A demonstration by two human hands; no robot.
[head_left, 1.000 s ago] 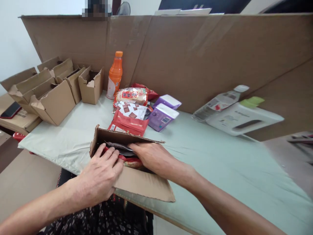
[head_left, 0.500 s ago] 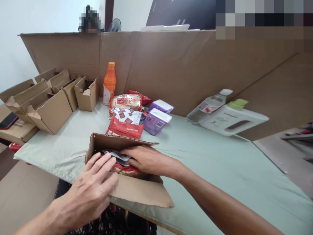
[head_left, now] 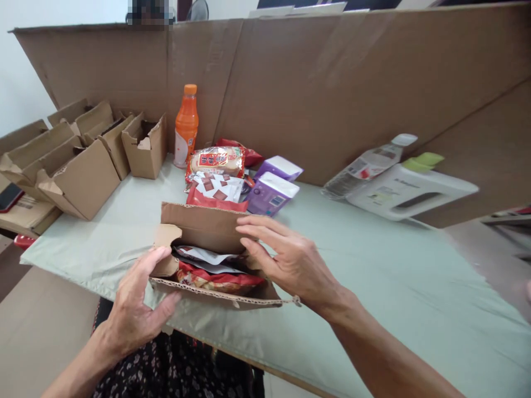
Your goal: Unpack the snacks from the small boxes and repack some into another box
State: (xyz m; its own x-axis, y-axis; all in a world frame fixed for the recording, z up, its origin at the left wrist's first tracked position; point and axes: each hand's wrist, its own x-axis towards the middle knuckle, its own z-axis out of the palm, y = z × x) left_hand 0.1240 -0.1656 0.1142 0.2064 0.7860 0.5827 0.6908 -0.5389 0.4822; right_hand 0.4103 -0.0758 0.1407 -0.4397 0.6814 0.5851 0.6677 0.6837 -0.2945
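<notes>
An uncovered cardboard box (head_left: 203,224) stands at the table's near edge, its flaps up. Inside lie a silver-grey packet (head_left: 209,255) and, in front of it, a red food packet (head_left: 218,277). At the box's left end is my left hand (head_left: 135,307), fingers at the side flap and thumb apart near the front wall. My right hand (head_left: 296,260) reaches over the right end with its fingers stretched out by the back wall. Neither hand holds a packet. Part of the right end is hidden by the right hand.
Behind the box lie a red-and-white packet (head_left: 218,187), a red snack bag (head_left: 215,159) and purple tissue packs (head_left: 271,193). An orange bottle (head_left: 186,130) stands farther back. Small cardboard boxes (head_left: 83,177) are at left; a clear bottle (head_left: 365,168) and white jug (head_left: 410,190) lean right.
My right hand has come out of the box to its right end. My left hand has shifted left and down. The box's front wall now stands more upright, and its left flap shows.
</notes>
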